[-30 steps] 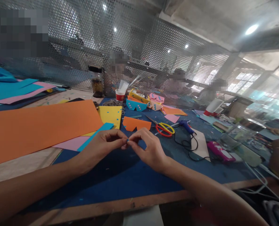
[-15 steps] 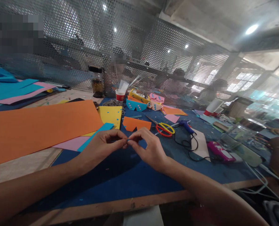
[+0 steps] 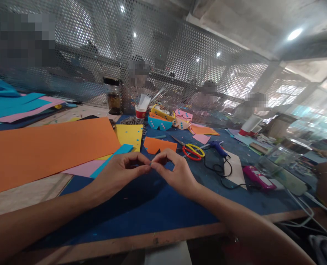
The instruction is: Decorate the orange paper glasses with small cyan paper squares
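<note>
My left hand [image 3: 125, 168] and my right hand [image 3: 176, 170] meet fingertip to fingertip above the blue table mat [image 3: 130, 209]. Both are closed in a pinch. Whatever lies between the fingertips is too small to make out. Just behind my right hand lies an orange paper cutout [image 3: 159, 144] with a notch in its lower edge. Beside my left hand are a blue paper strip [image 3: 111, 162], pink paper [image 3: 82, 169] and a yellow sheet [image 3: 129, 135] with small blue bits on it. A large orange sheet [image 3: 50, 151] spreads to the left.
Scissors [image 3: 192, 151], a blue glue gun [image 3: 218, 148] with a black cord and a magenta device [image 3: 259, 178] lie to the right. Dotted paper glasses [image 3: 160, 123], a red-and-white cup [image 3: 140, 112] and a dark-lidded jar [image 3: 113, 96] stand behind. A perforated metal screen [image 3: 166, 62] rises at the back.
My fingertips have shifted very slightly and remain pinched together. The small dark bit seen between them before is now hidden. The things on the table have not moved.
</note>
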The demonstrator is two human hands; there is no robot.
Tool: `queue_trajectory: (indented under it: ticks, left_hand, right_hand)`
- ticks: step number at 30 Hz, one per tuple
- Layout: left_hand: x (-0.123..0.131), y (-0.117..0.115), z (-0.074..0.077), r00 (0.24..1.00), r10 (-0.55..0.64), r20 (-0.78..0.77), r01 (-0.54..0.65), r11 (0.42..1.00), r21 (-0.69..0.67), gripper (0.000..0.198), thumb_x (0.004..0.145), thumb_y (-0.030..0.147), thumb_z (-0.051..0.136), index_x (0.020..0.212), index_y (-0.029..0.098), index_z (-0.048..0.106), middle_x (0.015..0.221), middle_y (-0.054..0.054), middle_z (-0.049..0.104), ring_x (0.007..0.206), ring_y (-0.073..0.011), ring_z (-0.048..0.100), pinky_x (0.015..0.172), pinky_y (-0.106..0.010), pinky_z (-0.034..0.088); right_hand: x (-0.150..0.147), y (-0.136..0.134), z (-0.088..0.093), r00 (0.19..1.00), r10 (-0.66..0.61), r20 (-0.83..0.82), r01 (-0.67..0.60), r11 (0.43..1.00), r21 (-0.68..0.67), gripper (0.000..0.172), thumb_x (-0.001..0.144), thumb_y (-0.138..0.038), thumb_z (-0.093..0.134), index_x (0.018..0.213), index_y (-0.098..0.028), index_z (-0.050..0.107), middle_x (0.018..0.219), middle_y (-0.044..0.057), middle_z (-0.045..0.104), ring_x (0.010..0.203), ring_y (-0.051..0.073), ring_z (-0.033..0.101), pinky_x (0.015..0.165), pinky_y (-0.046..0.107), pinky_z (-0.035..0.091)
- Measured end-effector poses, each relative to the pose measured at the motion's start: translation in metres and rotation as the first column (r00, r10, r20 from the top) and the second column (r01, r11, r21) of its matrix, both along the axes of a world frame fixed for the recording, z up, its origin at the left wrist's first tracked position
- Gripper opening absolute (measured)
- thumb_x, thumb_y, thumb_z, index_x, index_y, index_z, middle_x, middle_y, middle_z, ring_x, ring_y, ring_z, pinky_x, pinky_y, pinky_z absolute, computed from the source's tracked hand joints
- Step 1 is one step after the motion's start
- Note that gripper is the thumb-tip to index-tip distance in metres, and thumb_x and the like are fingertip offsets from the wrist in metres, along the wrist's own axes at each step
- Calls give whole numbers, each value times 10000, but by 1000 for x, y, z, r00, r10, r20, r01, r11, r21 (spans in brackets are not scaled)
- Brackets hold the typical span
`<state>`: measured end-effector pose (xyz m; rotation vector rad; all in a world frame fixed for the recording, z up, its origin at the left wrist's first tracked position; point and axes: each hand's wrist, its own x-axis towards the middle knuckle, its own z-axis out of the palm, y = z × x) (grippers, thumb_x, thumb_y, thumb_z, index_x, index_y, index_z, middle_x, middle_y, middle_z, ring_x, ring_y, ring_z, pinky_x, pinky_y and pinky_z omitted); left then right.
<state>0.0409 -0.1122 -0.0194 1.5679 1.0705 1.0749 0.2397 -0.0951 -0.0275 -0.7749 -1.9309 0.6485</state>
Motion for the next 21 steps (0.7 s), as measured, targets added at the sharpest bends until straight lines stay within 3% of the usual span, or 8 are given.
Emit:
queue_trajectory:
  ticks: [7, 18, 21]
  left_hand:
    - [-1, 2, -4, 1000, 13, 21, -12, 1000, -4, 202, 758, 411, 805, 775, 216, 755, 770, -14, 736, 768, -202, 667, 742, -294, 504]
    - [0, 0, -8, 997, 10, -80, -7, 999, 34, 226, 812, 419, 742, 764, 198, 730, 743, -13, 696, 705, -181, 612, 640, -273, 436]
    - [1, 2, -8, 998, 16, -64, -15, 1000, 1, 233, 790, 428, 759, 756, 199, 733, 730, -10, 697, 706, -182, 616, 655, -273, 444]
  right_hand:
    - [2, 1, 2, 999, 27, -24, -30, 991, -129, 59, 886, -248, 722, 888, -193, 704, 844, -2, 727, 780, 137, 670, 756, 267, 540]
    - [-2, -2, 3, 998, 29, 48, -26, 998, -60, 14, 866, -186, 670, 861, -182, 682, 805, -14, 691, 748, 123, 634, 720, 237, 516]
    - [0, 1, 4, 996, 77, 52, -70, 989, -132, 60, 896, -225, 651, 877, -175, 676, 825, -3, 688, 757, 127, 640, 735, 246, 518]
